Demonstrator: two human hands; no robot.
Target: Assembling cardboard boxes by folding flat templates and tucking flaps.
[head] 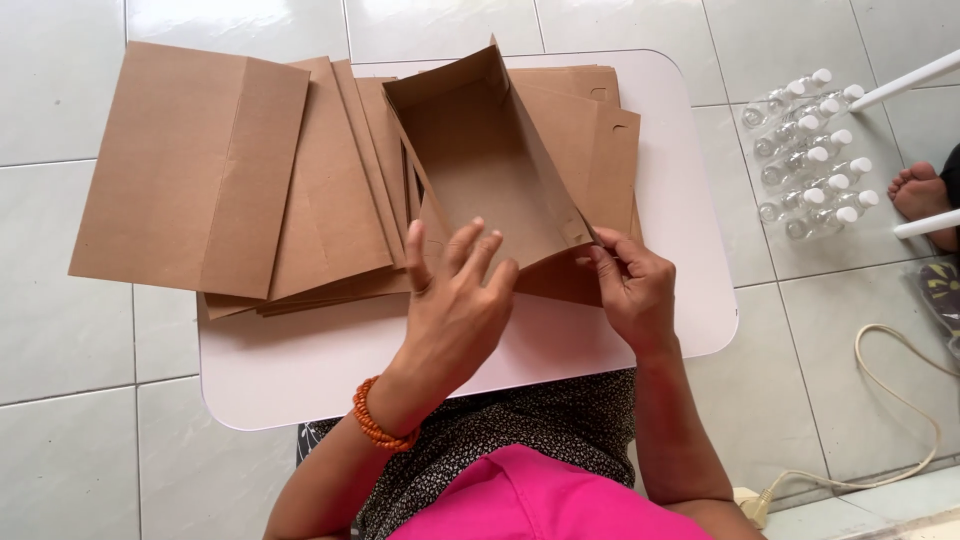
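Head view, looking straight down at a seated person. Bottom centre of frame: pink cloth over a dark speckled garment on the lap. Orange bead bracelet on the left wrist, lower centre.

Left hand, centre frame: fingers spread and loosely extended, palm down, fingertips touching the near edge of a half-folded brown cardboard box. Not clenched; resting against the box rather than gripping it.

Right hand, just right of centre: thumb and fingers pinched on the box's near right corner flap, grasping it.

Box sits at upper centre, open at the top, walls standing, its far corner pointing to the top edge of the frame. It rests on a white rounded table and partly over flat cardboard sheets.

Stack of flat cardboard blanks, left half of frame: fanned out, the top sheet hanging past the table's left edge. More flat blanks lie under and right of the box, notched edges showing.

Floor of white tiles all round. Upper right: a cluster of small clear bottles with white caps lying on the tiles. Far right edge: another person's bare foot, beside white bars. Lower right: a pale cable looping to a plug.
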